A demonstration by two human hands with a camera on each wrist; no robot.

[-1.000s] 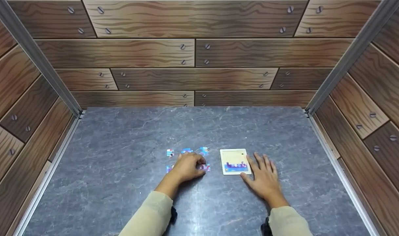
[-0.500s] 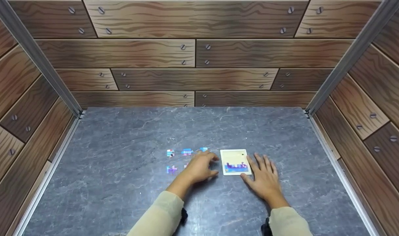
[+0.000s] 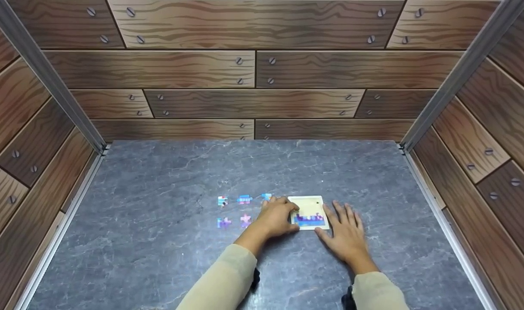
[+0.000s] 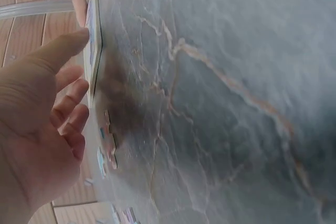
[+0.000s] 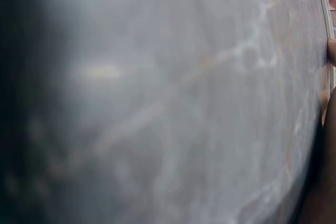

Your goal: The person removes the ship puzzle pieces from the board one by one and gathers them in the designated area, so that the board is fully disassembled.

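On the gray worktop (image 3: 158, 181), I can see a flat puzzle tray (image 3: 310, 212) lying between the person's 2 hands. Its top part is cream, and its bottom part has a blue and purple picture. The left hand (image 3: 274, 217) is at the tray's left side. Its thumb and pointing finger are wide apart and reach over the edge, with nothing pinched between them, and its other fingers bend softly. The right hand (image 3: 345, 237) lies on the other side, all fingers spread out and gripping nothing, with the thumb by the tray's near right corner. Left of the left hand, I count 5 puzzle pieces (image 3: 244, 199) in 2 rows, 3 far and 2 near. That hand hides part of the far row's last piece (image 3: 266, 196). Both arms have pale sleeves (image 3: 221, 280).
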